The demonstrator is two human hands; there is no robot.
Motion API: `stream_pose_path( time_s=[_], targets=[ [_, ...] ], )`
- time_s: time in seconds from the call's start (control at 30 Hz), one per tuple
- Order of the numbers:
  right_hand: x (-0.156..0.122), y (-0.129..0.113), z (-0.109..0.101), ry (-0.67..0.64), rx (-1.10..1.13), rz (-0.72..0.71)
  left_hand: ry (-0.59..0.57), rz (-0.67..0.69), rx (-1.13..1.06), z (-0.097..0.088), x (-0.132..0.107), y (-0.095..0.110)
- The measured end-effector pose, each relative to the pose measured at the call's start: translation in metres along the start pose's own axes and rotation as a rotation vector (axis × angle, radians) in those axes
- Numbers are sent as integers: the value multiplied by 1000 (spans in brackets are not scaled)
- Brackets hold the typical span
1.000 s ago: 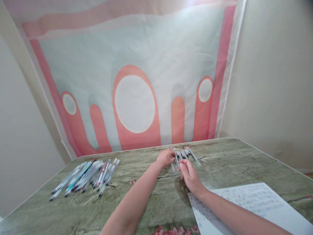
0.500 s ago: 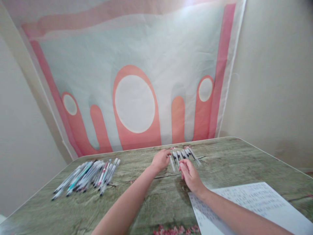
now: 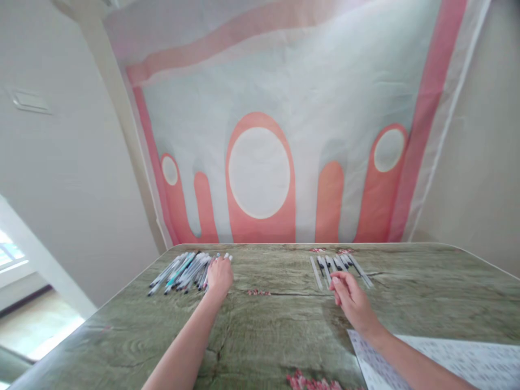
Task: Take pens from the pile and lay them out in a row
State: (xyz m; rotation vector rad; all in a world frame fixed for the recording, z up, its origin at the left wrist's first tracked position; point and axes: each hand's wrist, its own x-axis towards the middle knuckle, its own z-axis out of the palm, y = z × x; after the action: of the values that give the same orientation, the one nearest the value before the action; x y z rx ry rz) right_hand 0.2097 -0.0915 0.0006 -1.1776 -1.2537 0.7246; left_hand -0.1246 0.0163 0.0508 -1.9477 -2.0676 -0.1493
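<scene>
My left hand point(image 3: 220, 275) reaches over the right edge of a heap of pens point(image 3: 179, 272) on the left of the table. Its back faces me, and the fingertips are hidden among the pens. Most pens in the heap are clear or whitish with dark tips; one is turquoise. My right hand point(image 3: 352, 303) hovers at the near end of a row of pens point(image 3: 317, 272) lying side by side, several with black parts. Its fingers are curled in with the thumb close to them; anything pinched there is too small to make out.
The wood-patterned table point(image 3: 276, 319) has pink flower prints. A sheet of paper point(image 3: 455, 357) covered in marks lies at the near right, partly under my right forearm. Behind the table hangs a patterned cloth point(image 3: 260, 173). A window point(image 3: 10, 252) shows at far left.
My left hand has moved from the pen row to the heap on the left. The camera view has turned left. My right hand keeps its curled pose by the row.
</scene>
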Motion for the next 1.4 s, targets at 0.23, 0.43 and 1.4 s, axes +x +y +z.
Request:
stream_pose_path(
  time_s=[0.23,0.43,1.4],
  targets=[
    [-1,5,-1,-5,-36,24,-51,-57,-27,13,-2,-11],
    [0,1,0,-3,-47,14,-107,-34,-178,3,-1,5],
    [9,-9,-8,7,126,145,-1205,140,-1777,-39,-78,212]
  ],
)
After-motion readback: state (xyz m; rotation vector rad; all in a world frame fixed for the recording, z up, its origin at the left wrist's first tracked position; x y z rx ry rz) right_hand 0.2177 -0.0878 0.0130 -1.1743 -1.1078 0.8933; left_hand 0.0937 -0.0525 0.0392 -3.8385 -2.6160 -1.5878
